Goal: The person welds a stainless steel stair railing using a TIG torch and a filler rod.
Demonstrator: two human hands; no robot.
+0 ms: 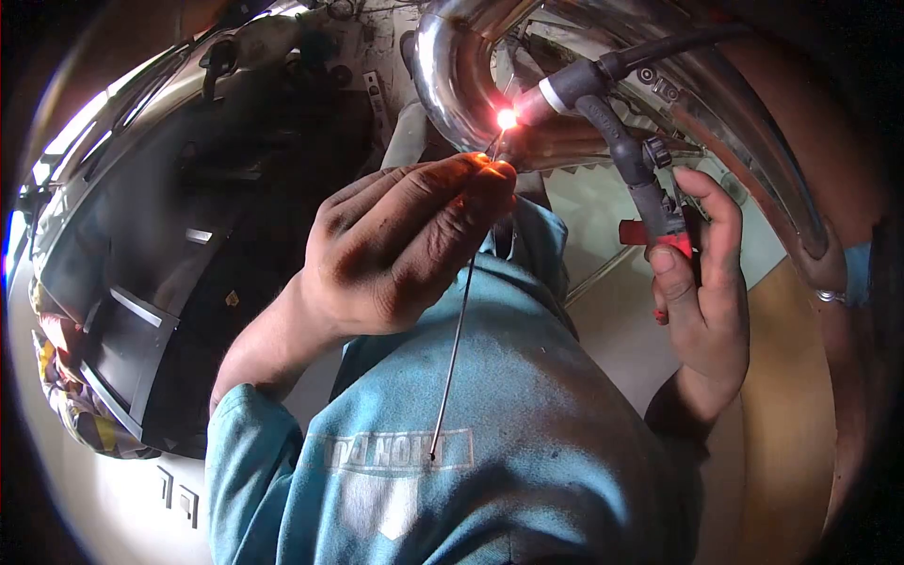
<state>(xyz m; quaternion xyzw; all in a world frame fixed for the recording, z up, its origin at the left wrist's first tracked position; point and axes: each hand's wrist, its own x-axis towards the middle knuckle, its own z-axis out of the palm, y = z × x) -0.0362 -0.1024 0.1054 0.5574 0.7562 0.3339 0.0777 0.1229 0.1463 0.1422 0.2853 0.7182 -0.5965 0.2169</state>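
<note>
My left hand pinches a thin filler rod between thumb and fingers. Its upper end points at a bright glowing arc, and its lower end hangs down in front of my shirt. My right hand is wrapped around the handle of a TIG welding torch, with a finger raised beside the switch. The torch nozzle points left, with its tip at the arc. Directly at the arc is a curved, shiny metal pipe. Glare hides the exact weld spot.
The torch cable runs off to the upper right. A large dark panel with pale strips fills the left side. My blue shirt lies below the hands. Wall sockets show at lower left.
</note>
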